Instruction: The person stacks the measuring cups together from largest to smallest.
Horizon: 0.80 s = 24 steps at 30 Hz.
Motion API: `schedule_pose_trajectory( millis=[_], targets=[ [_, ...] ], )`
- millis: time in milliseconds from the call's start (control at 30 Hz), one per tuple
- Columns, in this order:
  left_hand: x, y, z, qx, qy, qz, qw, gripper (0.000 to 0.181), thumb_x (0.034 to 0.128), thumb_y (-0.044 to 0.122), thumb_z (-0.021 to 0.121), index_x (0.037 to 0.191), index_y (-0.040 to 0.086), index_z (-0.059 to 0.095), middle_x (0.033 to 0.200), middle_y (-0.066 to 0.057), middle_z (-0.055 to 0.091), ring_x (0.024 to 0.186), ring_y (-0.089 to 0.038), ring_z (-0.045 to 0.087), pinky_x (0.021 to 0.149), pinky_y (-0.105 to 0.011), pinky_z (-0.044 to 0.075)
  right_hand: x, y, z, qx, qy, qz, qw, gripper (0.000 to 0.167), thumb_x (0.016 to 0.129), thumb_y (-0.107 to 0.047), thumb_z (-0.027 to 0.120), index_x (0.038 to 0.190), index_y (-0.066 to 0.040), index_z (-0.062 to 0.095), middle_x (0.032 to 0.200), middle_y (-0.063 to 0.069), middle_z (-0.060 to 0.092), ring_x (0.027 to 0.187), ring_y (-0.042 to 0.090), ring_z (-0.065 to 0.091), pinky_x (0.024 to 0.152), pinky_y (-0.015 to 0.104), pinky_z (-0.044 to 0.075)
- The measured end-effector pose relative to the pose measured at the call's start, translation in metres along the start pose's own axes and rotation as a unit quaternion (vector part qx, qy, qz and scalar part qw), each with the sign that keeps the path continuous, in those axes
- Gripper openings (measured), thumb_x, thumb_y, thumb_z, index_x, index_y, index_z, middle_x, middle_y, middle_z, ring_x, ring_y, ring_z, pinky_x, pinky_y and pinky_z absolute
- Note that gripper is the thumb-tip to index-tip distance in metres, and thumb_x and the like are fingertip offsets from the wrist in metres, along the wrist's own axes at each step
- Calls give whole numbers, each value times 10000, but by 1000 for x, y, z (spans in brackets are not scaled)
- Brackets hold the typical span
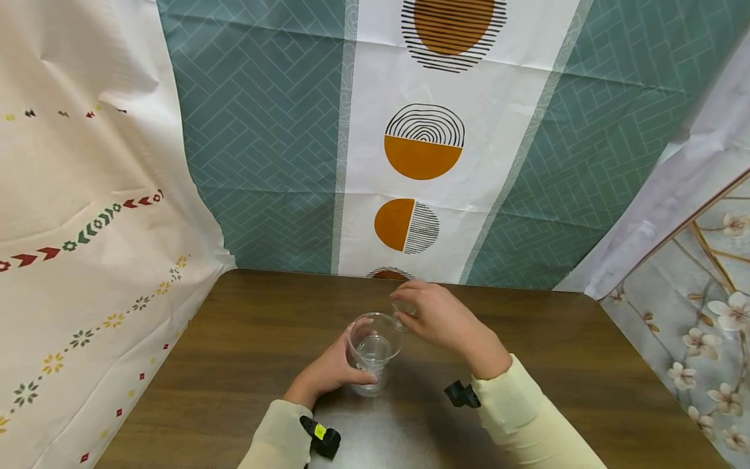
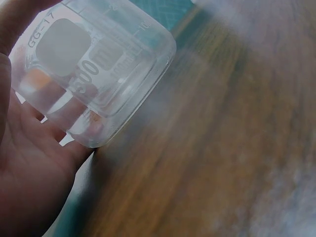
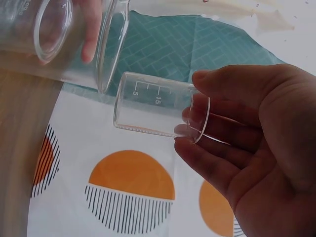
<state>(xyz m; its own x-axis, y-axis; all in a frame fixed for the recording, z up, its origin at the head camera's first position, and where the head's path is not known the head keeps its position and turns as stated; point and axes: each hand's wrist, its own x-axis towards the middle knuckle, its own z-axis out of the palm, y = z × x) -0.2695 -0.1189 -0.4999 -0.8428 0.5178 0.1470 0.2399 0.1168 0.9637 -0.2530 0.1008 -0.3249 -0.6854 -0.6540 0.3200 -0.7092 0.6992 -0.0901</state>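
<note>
A large clear glass beaker [image 1: 370, 388] stands on the table in the head view. My left hand [image 1: 331, 365] grips it from the left, thumb in front and fingers behind. Its wall [image 2: 98, 74] carries a 500 ml mark in the left wrist view. Nested within it is a smaller beaker, whose rim [image 3: 38, 32] shows in the right wrist view. Just above and right of the large beaker's mouth, my right hand [image 1: 442, 319] pinches a small beaker [image 3: 153, 106] near its rim. That small beaker has graduation marks and lies apart from the large one.
The brown wooden table [image 1: 234, 391] spreads around both hands. A patterned teal and white cloth [image 1: 275, 163] hangs along its back edge. Cream cloth [image 1: 105, 293] borders the left side, and a floral cloth [image 1: 697, 352] the right.
</note>
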Motion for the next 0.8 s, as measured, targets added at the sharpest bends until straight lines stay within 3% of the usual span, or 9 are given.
schedule_pose_trajectory(
  millis=[367,633,800],
  targets=[
    [1,-1,-1,29,-15,129,9999,997,700,179,874,1469,304,252,1478,-29,411,1367,-231,385,1017,-304,409,5,-7,5,101,-72,7,9999,301,875,-204,719,1149,-82,687,1163,45,675,1052,202,652,904,360,526],
    [5,0,2,15,-61,179,9998,992,705,192,873,1463,331,249,1479,0,406,1362,-223,385,1040,-365,390,7,-10,7,151,-104,100,9998,300,865,-174,726,1149,-85,690,1175,48,672,1059,211,654,914,371,524],
    [2,-1,-1,-65,-80,283,9995,995,704,170,871,1469,314,251,1479,-15,399,1361,-242,379,1021,-313,405,9,-14,13,250,-252,111,9993,311,881,-189,708,1173,-83,679,1204,54,660,1083,218,645,927,377,519]
  ],
)
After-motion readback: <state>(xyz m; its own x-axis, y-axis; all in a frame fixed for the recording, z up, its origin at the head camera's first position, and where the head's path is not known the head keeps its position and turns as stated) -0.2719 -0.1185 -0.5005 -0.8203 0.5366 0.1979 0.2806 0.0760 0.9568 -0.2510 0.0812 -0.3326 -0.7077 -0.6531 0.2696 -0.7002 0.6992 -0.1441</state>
